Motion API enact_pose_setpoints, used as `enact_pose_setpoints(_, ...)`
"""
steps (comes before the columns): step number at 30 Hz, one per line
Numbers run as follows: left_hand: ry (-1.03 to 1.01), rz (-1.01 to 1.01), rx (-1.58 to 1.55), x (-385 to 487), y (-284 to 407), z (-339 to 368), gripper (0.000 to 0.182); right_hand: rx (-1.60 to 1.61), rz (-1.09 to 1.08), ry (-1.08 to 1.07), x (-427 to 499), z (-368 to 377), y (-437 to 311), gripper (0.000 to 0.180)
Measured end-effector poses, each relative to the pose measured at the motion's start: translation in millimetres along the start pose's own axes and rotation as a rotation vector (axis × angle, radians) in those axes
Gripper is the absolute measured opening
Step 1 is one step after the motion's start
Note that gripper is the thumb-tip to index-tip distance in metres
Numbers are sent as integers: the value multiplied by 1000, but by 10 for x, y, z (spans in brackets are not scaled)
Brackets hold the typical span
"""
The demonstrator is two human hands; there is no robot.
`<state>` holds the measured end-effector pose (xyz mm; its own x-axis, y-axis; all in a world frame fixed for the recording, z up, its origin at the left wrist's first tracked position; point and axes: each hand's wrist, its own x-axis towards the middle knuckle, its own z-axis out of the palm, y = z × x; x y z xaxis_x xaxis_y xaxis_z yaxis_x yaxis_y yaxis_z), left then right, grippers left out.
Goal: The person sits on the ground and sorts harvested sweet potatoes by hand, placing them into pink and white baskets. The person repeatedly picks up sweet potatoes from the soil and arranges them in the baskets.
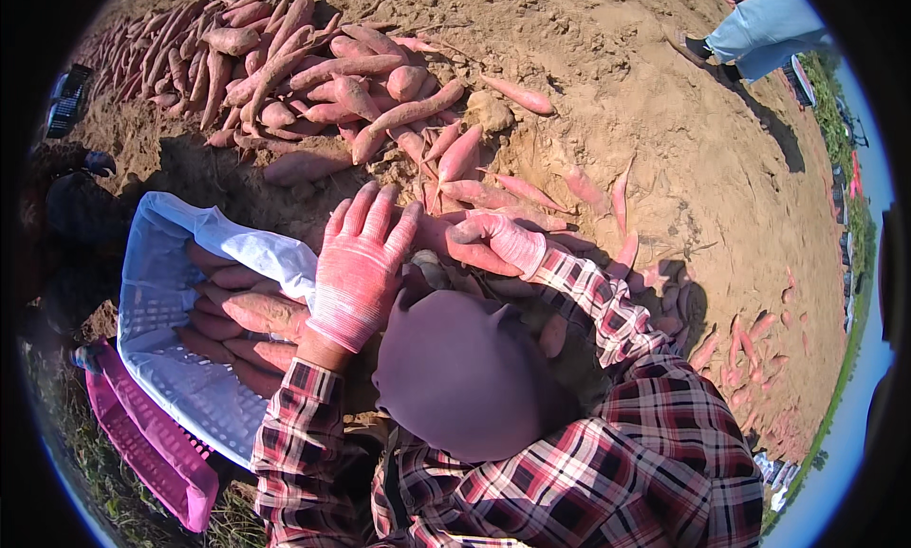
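My left hand (363, 263), in a red-and-white knit glove, hangs with fingers spread beside the right rim of a crate (137, 292) lined with white sheeting. Several sweet potatoes (260, 313) lie in that crate. My right hand (507, 240), gloved alike, has its thumb and fingers curled around a pink-skinned sweet potato (478, 256). More loose sweet potatoes (477, 192) lie on the soil just beyond it. A purple cloth (470, 377) over my head or face hides the ground nearest me.
A large heap of sweet potatoes (285, 71) spreads across the upper left. Left of the lined crate is a pink crate (146, 441); a dark crate (67, 99) stands farther off. Another person's legs (769, 32) show at upper right, and a shaded person's gloved hand (99, 164) at left.
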<state>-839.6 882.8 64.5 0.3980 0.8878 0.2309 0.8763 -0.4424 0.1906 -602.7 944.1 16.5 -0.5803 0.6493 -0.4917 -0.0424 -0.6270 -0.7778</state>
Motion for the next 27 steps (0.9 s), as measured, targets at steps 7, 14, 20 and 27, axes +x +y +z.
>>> enact_pose_setpoints(7,335,-544,80,-586,-899,-373,56,-136,-20,15,856,-261,-301,46)
enact_pose_setpoints(14,655,-1563,-1125,-2465,-1455,-75,19,-1747,-80,1044,1626,-2618,-656,67)
enact_pose_setpoints(20,625,-2129,-1162,-3204,-1048,744,23,-2008,388,797,1867,-2015,-620,66)
enact_pose_setpoints(27,-528,-1653,-739,-2966,-1264,833,43,-559,86,978,1471,-2362,-326,49)
